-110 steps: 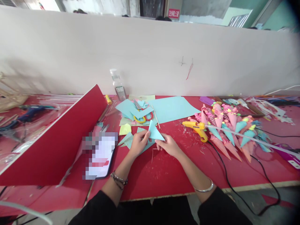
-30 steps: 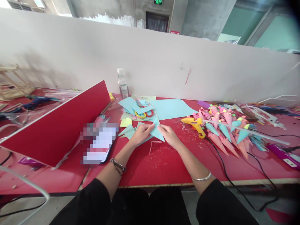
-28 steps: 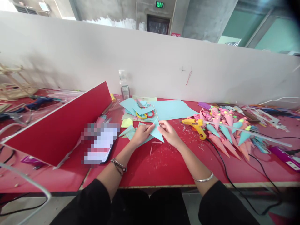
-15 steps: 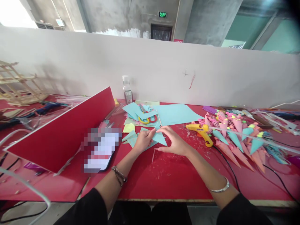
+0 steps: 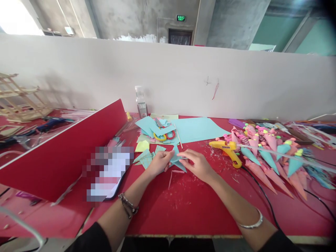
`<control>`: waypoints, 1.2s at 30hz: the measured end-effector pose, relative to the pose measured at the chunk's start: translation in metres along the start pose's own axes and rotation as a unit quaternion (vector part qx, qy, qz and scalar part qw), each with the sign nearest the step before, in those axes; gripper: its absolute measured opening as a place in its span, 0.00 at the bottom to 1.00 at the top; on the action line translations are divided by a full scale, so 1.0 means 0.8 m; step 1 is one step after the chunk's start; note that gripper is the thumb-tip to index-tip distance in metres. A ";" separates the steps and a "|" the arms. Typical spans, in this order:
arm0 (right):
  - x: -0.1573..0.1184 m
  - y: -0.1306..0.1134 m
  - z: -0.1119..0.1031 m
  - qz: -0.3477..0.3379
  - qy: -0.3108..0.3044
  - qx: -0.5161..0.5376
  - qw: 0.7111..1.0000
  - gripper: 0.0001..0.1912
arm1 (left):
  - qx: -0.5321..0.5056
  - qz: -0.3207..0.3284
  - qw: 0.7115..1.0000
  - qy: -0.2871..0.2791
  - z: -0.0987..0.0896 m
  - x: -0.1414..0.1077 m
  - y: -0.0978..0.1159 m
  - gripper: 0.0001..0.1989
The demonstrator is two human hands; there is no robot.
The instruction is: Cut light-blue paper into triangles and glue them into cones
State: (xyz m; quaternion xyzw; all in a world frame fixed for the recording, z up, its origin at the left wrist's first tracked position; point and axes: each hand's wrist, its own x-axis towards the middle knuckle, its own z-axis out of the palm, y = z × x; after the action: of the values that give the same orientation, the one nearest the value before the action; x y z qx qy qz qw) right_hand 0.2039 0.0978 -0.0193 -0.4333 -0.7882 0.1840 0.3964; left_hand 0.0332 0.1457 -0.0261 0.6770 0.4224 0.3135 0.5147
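Note:
Between my hands is a light blue piece of paper with pointed corners. My left hand pinches its left side between thumb and fingers. On the right, the thumb and fingertips of my right hand close on the paper's edge; the exact fold under them is too small to make out. Just beyond the fingers lies a thin white stick. Below the hands, a narrow pink strip rests bent on the red table. Cut blue-green paper pieces lie left of my left hand.
Scissors with red and yellow handles lie among paper scraps, beside a large blue sheet. Rightward are a yellow glue gun and a heap of pink and blue paper cones. A phone and red board are leftward.
My right hand's thumb and fingers have come together onto the blue paper; before, they were spread apart. The white stick now shows fully behind the hands. The view has shifted slightly.

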 end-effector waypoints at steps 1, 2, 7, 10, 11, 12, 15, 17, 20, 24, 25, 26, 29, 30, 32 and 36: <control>0.000 0.000 0.002 0.007 0.019 0.032 0.999 0.11 | -0.001 0.002 1.000 -0.006 0.000 -0.001 0.001 0.26; 0.001 0.001 0.003 0.014 0.039 0.067 0.997 0.12 | -0.002 0.004 1.000 -0.009 0.000 -0.001 0.001 0.26; 0.002 0.007 0.012 0.052 0.043 0.186 0.980 0.09 | 0.005 0.019 0.999 -0.027 0.000 0.000 0.001 0.26; 0.001 0.011 0.015 0.076 0.047 0.213 0.973 0.08 | 0.017 0.024 0.999 -0.045 0.002 0.000 0.001 0.26; 0.001 0.011 0.016 0.085 0.048 0.221 0.970 0.08 | 0.022 0.026 0.998 -0.051 0.002 0.000 0.001 0.26; 0.001 0.011 0.017 0.096 0.044 0.232 0.967 0.08 | 0.027 0.028 0.998 -0.057 0.003 -0.001 0.002 0.26; 0.002 0.009 0.016 0.136 0.029 0.267 0.954 0.10 | 0.048 0.040 0.995 -0.072 0.004 -0.004 0.003 0.25; 0.002 0.008 0.015 0.156 0.042 0.281 0.946 0.12 | 0.064 0.053 0.993 -0.080 0.005 -0.006 0.005 0.25; 0.002 0.010 0.014 0.171 0.075 0.275 0.943 0.12 | 0.086 0.085 0.989 -0.088 0.004 -0.007 0.006 0.21; 0.004 0.011 0.017 0.188 0.084 0.302 0.931 0.10 | 0.108 0.116 0.983 -0.089 0.002 -0.005 0.008 0.19; 0.005 0.011 0.018 0.188 0.089 0.313 0.927 0.10 | 0.111 0.118 0.983 -0.089 0.001 -0.005 0.007 0.20; 0.005 0.011 0.019 0.187 0.098 0.322 0.923 0.11 | 0.113 0.118 0.982 -0.090 0.001 -0.004 0.007 0.20; 0.006 0.012 0.021 0.192 0.132 0.337 0.912 0.18 | 0.111 0.107 0.984 -0.089 0.001 -0.003 0.005 0.21; 0.006 0.013 0.021 0.197 0.135 0.344 0.908 0.20 | 0.108 0.100 0.985 -0.088 0.001 -0.002 0.004 0.21; 0.005 0.016 0.020 0.208 0.115 0.354 0.904 0.20 | 0.103 0.087 0.987 -0.085 0.001 -0.002 0.003 0.20; 0.003 0.016 0.014 0.227 0.029 0.326 0.917 0.13 | 0.092 0.072 0.990 -0.083 0.000 -0.002 0.002 0.20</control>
State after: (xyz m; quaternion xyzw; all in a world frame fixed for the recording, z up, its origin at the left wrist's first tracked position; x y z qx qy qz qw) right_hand 0.2009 0.1077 -0.0332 -0.4522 -0.5537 0.5030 0.4857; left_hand 0.0327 0.1445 -0.0246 0.7737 0.3553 0.2526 0.4597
